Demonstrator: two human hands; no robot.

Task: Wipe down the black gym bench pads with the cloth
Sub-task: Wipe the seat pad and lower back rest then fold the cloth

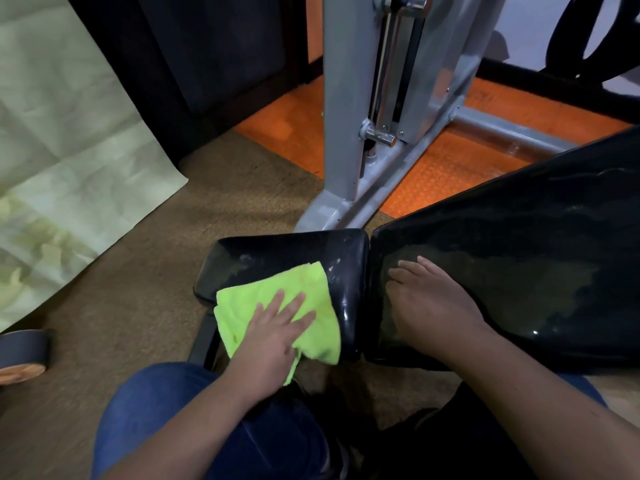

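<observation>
a: where is the cloth sitting right now?

b: i'm seeing the lime-green microfibre cloth (277, 306) lying on the small seat pad (287, 254), covering its near right part and drooping over the near edge. the left hand (273, 336) is pressing flat on top of it, fingers spread and straight, so it's pinning the cloth with the palm, not pinching it.

a: and the other hand?

b: the right hand (429, 303) is resting open and empty on the low end of the long back pad (519, 265), palm down, just beside the gap between the two pads. i'm reading it as a brace.

a: how is the cloth going to handle?

b: i'm judging it as light, soft and limp. it's bunching in folds already, so it is likely to roll up under a push unless the flat palm is spreading the load across its middle. holding it there, with fingers fanned, looks better than gripping a corner.

a: and the pads?

b: glossy black vinyl, looking wet and streaky, with pale smears on the far left of the seat pad. i'm expecting them to be firm but slick, so the cloth may be sliding easily. the pads themselves aren't needing any holding.
</observation>
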